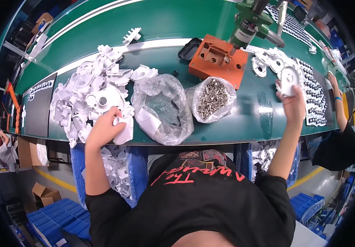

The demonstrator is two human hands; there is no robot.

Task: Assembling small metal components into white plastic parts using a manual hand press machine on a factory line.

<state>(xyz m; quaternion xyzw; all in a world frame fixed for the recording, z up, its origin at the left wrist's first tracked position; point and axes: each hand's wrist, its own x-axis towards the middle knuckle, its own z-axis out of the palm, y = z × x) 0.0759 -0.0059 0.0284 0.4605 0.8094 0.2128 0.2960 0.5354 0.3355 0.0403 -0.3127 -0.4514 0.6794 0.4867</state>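
My left hand [104, 128] grips a white plastic part [124, 132] at the table's near edge, its fingers curled over the top. Beside it rises a big heap of white plastic parts [80, 84]. Out to the right, my right hand [293, 105] holds up an oval white plastic housing [289, 78] by its lower end. Behind that housing lies a smaller group of white parts [277, 64]. Between my hands stand an opened clear plastic bag [177, 88], whose contents I cannot make out, and a bag of metal screws [213, 99].
An orange fixture block [226, 61] sits under a green press head [245, 31]. Rows of small black-and-white pieces [314, 96] lie far right. Blue bins of white parts [117, 168] stand below the table edge. Another person's arm [338, 103] reaches in at the right.
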